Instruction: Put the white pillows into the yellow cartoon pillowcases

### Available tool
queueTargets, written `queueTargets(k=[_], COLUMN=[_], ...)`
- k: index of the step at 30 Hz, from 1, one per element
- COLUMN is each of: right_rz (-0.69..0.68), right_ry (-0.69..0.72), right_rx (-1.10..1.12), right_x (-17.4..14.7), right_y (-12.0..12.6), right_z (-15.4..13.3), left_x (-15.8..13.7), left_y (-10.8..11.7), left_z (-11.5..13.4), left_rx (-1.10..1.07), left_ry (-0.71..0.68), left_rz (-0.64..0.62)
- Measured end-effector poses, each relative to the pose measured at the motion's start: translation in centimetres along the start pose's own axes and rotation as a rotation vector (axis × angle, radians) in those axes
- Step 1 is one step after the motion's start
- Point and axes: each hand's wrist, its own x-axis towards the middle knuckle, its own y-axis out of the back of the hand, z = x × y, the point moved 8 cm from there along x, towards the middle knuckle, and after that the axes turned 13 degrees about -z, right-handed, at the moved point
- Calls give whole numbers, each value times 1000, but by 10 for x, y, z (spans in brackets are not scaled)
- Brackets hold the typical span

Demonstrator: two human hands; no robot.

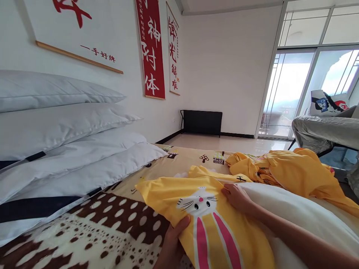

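Note:
A yellow pillowcase (202, 220) printed with a white rabbit with pink ears lies in front of me on the bed. My left hand (174, 241) grips its near left edge, thumb on top and the other fingers mostly hidden underneath. Over at the pillowcase's right side, my right hand (238, 198) is closed on the fabric, its fingertips partly tucked out of sight. A white pillow (291, 209) extends out to the right from under my right forearm. How far it sits inside the pillowcase is hidden.
White pillows (70, 127) are stacked at the left. Crumpled yellow bedding (297, 172) lies at the right on the patterned bed cover (117, 220). Beyond the bed, a black panel (202, 122) leans by the wall, and a plastic-covered piece of furniture (325, 130) stands near glass doors.

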Motion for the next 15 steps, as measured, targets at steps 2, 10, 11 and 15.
queueTargets(k=[2, 10, 11, 15], right_rz=[-63, -9, 32, 116], right_ry=[8, 86, 147, 544], right_rx=[-110, -429, -444, -359], right_x=[-2, -7, -9, -24], right_y=[-4, 19, 23, 15], right_z=[6, -56, -75, -148], left_x=[-1, -10, -11, -9], left_y=[-4, -20, -18, -11], left_z=[-4, -14, -16, -23], left_rx=[39, 250, 277, 366], left_ry=[11, -23, -24, -44], left_rz=[-51, -151, -134, -102])
